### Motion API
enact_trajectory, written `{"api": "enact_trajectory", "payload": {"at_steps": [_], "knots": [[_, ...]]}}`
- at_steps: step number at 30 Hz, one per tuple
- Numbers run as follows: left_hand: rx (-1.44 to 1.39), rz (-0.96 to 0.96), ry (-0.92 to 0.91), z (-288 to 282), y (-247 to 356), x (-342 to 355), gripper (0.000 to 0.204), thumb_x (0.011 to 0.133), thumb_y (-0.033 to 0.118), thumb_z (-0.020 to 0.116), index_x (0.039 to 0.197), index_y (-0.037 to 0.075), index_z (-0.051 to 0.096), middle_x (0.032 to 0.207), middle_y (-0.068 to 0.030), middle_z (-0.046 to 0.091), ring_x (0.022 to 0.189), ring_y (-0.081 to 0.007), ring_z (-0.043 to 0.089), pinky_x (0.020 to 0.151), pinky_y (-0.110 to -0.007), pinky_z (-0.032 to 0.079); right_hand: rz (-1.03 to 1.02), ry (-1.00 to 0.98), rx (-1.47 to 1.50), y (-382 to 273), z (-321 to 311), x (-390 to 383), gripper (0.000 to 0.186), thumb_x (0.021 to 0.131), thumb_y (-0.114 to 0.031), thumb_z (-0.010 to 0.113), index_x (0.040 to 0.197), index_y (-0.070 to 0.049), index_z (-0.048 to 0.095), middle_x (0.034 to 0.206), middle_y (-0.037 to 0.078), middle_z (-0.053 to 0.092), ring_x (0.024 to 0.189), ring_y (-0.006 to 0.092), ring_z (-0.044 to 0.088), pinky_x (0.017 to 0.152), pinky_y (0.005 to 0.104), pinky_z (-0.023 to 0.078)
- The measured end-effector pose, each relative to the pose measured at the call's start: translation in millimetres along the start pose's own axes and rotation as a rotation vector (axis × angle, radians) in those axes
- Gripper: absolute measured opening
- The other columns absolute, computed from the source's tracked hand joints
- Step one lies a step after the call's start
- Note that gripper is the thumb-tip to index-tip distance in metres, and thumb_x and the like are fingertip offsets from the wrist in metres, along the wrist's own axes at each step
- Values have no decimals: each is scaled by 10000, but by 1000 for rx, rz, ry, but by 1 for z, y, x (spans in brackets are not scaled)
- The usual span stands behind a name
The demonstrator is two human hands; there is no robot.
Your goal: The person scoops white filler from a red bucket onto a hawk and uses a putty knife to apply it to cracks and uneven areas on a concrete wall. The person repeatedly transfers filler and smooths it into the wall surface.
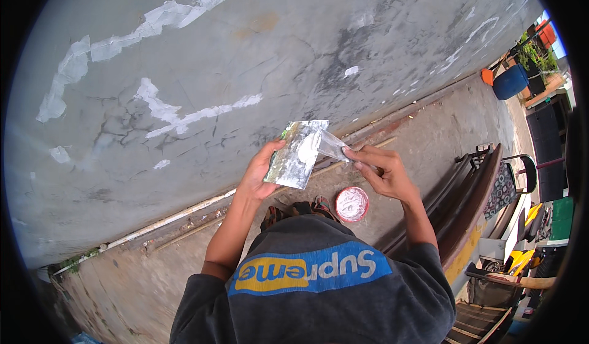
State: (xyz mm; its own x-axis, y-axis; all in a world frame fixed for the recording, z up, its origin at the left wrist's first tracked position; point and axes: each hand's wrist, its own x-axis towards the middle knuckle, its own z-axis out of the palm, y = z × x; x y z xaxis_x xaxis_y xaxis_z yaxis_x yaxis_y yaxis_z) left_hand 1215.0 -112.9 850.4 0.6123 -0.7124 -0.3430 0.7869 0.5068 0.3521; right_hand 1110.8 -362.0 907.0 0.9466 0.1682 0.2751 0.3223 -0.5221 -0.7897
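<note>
A: How does each grip stand?

B: The left hand (261, 172) is clamped on the flat board (289, 171) by its near-left side, thumb on the upper face. The right hand (388, 171) has thumb and fingers pinched together on the outer end of the thin, greyish spreader (334, 147).

A: And where is the white paste (307, 150)?

B: A dab sits on the board near its right edge, with the spreader's inner edge against it. More fills the red-rimmed tub (354, 221), which stands on the concrete floor (423, 138) just beside the feet (323, 206).

A: What makes for good handling here?

B: I'd hold the board steady, with its face turned up, since the dab lies so near the edge that a tilt could let it slide off. Then I'd work the spreader inward across the board, never outward over that edge.

A: And the pinch?

B: It looks far back on the spreader, so I'd judge that the blade may flex. A light, low-angled stroke would gather the paste along its edge more evenly than a hard push.

A: Anything about the wall (211, 68)?

B: It stands beyond the board, with white patches (195, 118) across it. I'd keep both tools off it while gathering.
</note>
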Motion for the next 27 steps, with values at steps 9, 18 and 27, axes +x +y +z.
{"api": "enact_trajectory", "payload": {"at_steps": [9,18,27], "knots": [[30,69,97,10,6,-7,371,911,219,572,1173,-42,545,988,-138,689,773,-196,707,619,-324,609,255,-33,633,2,-18,-13,295,978,-112,516,1265,-58,549,752,108,610,532,118,501,480,235,403],[-23,38,59,8,-8,-9,317,919,195,553,1133,-39,559,979,-125,686,788,-182,702,633,-326,604,54,121,553,8,31,16,244,988,-128,513,1220,-54,498,841,111,635,571,120,553,515,235,424],[-44,95,155,3,3,-26,311,904,205,573,1107,-31,575,906,-121,705,692,-187,706,533,-293,595,-130,261,-119,26,59,-18,360,892,-43,619,1239,-31,525,936,158,675,678,240,640,605,286,473]]}}
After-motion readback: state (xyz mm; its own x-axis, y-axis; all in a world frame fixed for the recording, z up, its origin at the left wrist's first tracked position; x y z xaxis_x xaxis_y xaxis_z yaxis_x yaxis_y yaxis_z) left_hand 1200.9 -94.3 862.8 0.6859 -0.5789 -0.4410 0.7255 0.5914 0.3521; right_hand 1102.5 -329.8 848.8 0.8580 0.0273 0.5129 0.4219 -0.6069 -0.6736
